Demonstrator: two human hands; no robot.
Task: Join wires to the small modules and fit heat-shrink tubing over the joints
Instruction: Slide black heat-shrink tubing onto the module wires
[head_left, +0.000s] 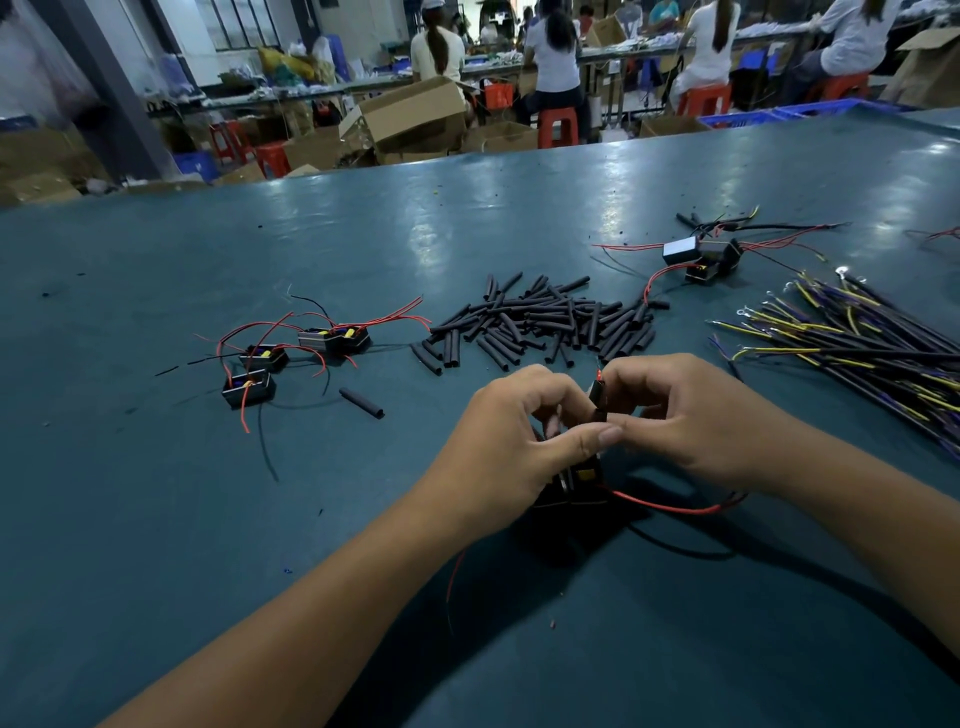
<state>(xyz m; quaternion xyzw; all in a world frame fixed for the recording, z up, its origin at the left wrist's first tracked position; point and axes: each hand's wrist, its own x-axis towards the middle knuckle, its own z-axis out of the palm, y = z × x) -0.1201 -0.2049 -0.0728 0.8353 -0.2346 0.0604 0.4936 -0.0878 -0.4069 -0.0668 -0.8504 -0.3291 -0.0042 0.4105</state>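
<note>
Both hands meet over the near middle of the green table (208, 519). The left hand (511, 441) curls its fingers around a small black module (584, 475) held just above the tabletop, thumb stretched toward the other hand. The right hand (691, 415) pinches a short black tube (598, 396) between thumb and fingertips, standing it upright over the module; a bit of red wire tip shows at its top end. A red wire (670, 506) trails from the module out under the right wrist.

Beyond the hands lies a loose pile of black tubes (545, 322). One stray tube (362, 402) lies apart to the left. Farther left, four modules with red wires (296, 353) sit close together. At the right edge is a bundle of black and yellow leads (852, 343), and behind it a few more modules (701, 257) with wires attached. Across the room, people sit on red stools (557, 127) at long benches.
</note>
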